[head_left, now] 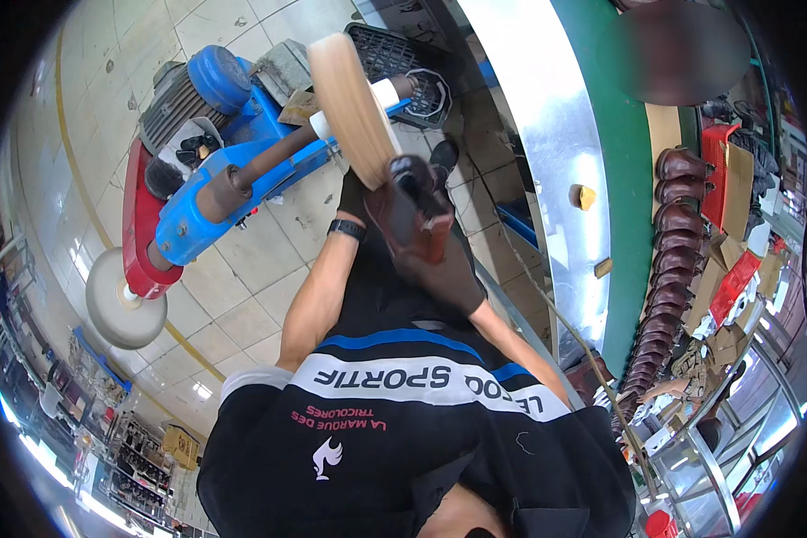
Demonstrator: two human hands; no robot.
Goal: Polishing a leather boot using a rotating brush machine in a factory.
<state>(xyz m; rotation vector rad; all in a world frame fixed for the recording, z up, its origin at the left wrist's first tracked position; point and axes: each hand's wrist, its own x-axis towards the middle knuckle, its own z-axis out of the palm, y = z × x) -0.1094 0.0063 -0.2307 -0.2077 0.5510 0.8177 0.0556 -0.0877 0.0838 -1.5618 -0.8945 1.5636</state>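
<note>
A dark brown boot (414, 213) is pressed against the edge of a tan buffing wheel (353, 97), and both my hands, in dark gloves, hold it. My left hand (355, 192), with a black band on its wrist, grips the boot's left side just under the wheel. Gripping the boot from below and to the right is my right hand (449, 271). The wheel sits on the shaft of a blue polishing machine (242, 170).
A pale second wheel (121, 300) hangs on the machine's other end, above tiled floor. A black plastic crate (394, 49) lies behind the machine. At right runs a green conveyor (614, 179) with a metal side. Beyond it is a row of brown boots (671, 255), red trays and cardboard.
</note>
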